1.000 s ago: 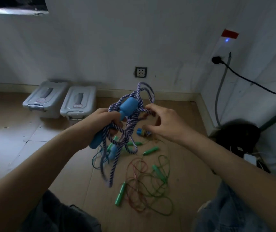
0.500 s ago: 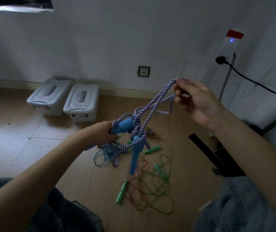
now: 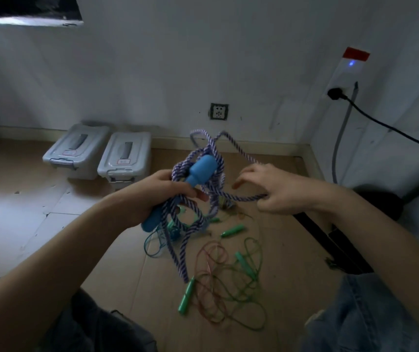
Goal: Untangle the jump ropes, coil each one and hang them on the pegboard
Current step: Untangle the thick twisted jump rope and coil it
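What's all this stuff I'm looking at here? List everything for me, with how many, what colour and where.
Purple-and-white twisted jump rope: one, blue handles, held up in a tangle.
Thin cord jump ropes: several, green, red and teal, tangled on the floor; exact count unclear.
Green plastic handles: at least four, among those cords.
Lidded plastic storage boxes: two, grey, by the far wall.
Wall socket: one, dark, low on the wall.
Black power cable: one, plugged in at the right wall.
Left hand: grips a blue handle and the rope bundle.
Right hand: pinches a rope loop.
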Motion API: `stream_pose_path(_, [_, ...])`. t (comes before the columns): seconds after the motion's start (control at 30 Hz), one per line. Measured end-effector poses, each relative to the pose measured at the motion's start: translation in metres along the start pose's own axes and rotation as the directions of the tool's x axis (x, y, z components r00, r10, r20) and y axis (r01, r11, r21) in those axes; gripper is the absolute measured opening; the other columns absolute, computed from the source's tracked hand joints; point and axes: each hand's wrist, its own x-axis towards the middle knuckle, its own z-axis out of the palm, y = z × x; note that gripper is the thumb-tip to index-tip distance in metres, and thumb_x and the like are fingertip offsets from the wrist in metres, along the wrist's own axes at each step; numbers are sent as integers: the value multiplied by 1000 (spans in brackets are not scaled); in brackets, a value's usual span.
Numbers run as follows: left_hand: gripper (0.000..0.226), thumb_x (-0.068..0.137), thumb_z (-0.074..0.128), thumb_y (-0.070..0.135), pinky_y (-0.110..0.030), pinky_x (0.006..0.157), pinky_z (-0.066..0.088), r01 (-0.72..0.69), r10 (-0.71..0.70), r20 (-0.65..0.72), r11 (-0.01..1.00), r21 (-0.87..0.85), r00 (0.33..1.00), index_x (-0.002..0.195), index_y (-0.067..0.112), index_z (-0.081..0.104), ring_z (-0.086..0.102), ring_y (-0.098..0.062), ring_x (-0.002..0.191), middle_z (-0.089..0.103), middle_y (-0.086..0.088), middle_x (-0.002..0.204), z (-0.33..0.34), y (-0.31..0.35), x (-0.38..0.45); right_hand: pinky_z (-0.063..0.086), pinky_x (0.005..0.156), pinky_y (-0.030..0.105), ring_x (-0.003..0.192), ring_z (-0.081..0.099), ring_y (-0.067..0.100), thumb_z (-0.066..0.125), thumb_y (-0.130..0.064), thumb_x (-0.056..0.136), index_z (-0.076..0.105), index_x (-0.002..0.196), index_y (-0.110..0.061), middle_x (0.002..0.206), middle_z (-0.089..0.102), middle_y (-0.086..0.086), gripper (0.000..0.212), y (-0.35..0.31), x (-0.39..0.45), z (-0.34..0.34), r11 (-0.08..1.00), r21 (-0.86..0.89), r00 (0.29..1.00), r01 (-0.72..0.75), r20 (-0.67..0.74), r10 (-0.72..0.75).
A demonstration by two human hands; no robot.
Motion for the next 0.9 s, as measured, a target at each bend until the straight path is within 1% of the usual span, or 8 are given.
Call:
stream_pose_path(0.13, [32,61,73,9,-20,52,53,-48,47,-24,997,-67,999,92,17,67,61,-13,68,69,-7,92,-1,13,-7,39,79,9,108,51,2,67,-49,75,54,124,-22,118,56,-9,57,-11,8,9,904,428,998,-7,-58,36])
stream_pose_path(0.23, [26,57,77,7,-24,59,54,-115,125,101,988,-104,987,76,25,74,63,-14,67,70,-1,80,3,21,-16,41,59,8,64,57,-4,75,-35,72,66,87,-9,74,63,-3,32,-21,25,28,815,562,871,140,-462,169])
stream_pose_path(0.33, [20,63,72,12,-21,55,53,-116,138,169,984,-135,976,79,24,73,63,-12,62,72,0,81,2,22,-21,37,50,7,56,49,-2,75,-26,75,62,86,-11,64,53,-14,23,-27,29,34,847,514,797,134,-564,217])
stream_pose_path(0.43, [27,68,70,13,-20,51,53,-78,101,228,991,-109,968,93,16,63,64,-12,60,72,-2,82,-1,22,-24,40,58,21,61,53,8,64,-22,85,56,70,-25,63,54,-16,17,-24,27,36,787,617,870,13,-394,295])
stream_pose_path(0.53, [15,77,60,5,-21,52,54,-24,23,75,1000,12,997,88,16,60,64,-10,58,69,-4,72,-2,20,-20,46,60,22,59,59,12,55,-11,90,62,73,-16,69,63,0,19,-23,20,31,490,866,950,-97,-66,305])
stream_pose_path(0.67, [20,88,47,5,-25,59,50,14,22,-138,966,257,990,82,21,59,58,-14,64,62,-7,80,-4,13,-10,45,51,19,58,62,15,50,-12,87,59,80,-9,77,63,12,12,-12,12,20,346,930,927,-124,-16,376])
stream_pose_path(0.77, [23,85,44,-2,-24,61,50,-61,73,-53,978,201,996,97,8,61,61,-11,68,64,-6,82,0,9,-9,43,67,27,77,62,18,64,-23,80,59,108,-13,92,64,7,30,-13,8,15,234,968,987,-96,62,151])
stream_pose_path(0.9, [24,77,48,0,-29,72,52,-194,190,43,939,286,981,90,11,65,64,-15,76,68,-3,79,13,6,-9,52,59,24,70,67,16,71,-32,69,62,97,-17,86,68,3,33,-27,11,29,263,965,986,-17,-28,166])
